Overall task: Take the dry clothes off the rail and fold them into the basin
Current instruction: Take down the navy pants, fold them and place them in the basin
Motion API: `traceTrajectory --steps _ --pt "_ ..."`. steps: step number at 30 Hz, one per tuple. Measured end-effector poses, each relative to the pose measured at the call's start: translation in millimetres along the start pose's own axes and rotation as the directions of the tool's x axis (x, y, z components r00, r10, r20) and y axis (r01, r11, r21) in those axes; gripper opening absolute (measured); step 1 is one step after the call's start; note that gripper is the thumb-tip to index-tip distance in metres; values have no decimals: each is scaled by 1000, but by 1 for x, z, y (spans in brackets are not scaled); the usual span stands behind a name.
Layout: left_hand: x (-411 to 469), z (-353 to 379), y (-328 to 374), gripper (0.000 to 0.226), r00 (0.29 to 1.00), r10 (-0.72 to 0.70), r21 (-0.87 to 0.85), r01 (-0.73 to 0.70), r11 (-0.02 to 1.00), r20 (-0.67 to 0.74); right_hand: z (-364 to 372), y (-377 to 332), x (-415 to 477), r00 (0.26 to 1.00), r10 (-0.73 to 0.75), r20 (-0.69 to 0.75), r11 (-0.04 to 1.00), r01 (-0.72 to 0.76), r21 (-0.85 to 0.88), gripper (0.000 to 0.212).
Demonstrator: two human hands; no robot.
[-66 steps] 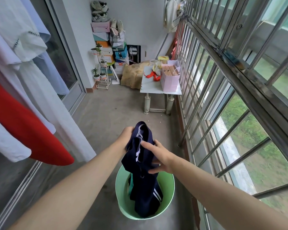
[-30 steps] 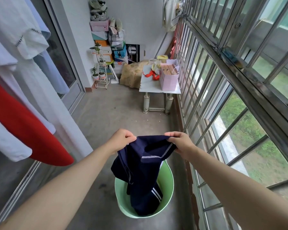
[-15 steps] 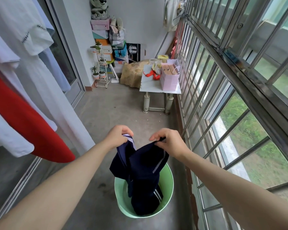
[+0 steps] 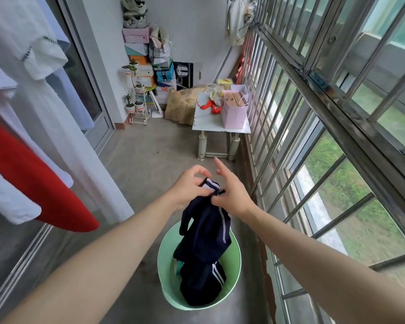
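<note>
Dark navy garment with white side stripes (image 4: 206,230), held over the pale green round plastic basin (image 4: 166,258); its lower half already lies inside, on the concrete floor (image 4: 145,160). A second ago its top edge was stretched wide between separated hands. The two ends now meet, doubling the cloth lengthwise: the fold is likely nearly made, with lowering to follow. Left hand (image 4: 187,187) pinches the gathered striped edge. Right hand (image 4: 232,195) has its thumb on that edge and fingers stretched forward; whether it grips cannot be told. A red garment (image 4: 33,183) and white garments (image 4: 45,101) hang at left.
</note>
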State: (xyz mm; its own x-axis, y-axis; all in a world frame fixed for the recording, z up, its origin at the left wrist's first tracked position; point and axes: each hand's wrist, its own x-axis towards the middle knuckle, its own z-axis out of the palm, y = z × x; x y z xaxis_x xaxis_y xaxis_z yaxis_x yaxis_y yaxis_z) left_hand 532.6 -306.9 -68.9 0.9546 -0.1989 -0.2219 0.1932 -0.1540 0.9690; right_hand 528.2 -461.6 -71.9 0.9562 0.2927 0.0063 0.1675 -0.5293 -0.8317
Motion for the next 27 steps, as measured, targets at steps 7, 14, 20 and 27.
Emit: traceTrajectory --steps 7,14,20,27 --pt "-3 1 6 40 987 157 207 -151 967 -17 4 9 8 989 145 -20 988 -144 46 59" --pt "-13 -5 -20 36 884 421 583 -236 777 -202 -2 15 23 908 388 -157 880 -314 356 13" --pt "-30 13 -49 25 936 314 771 -318 552 162 -2 7 33 899 393 -192 871 -297 391 10" --pt "-19 24 -74 71 976 -26 913 -195 357 218 0 4 31 883 416 -218 859 -303 412 18"
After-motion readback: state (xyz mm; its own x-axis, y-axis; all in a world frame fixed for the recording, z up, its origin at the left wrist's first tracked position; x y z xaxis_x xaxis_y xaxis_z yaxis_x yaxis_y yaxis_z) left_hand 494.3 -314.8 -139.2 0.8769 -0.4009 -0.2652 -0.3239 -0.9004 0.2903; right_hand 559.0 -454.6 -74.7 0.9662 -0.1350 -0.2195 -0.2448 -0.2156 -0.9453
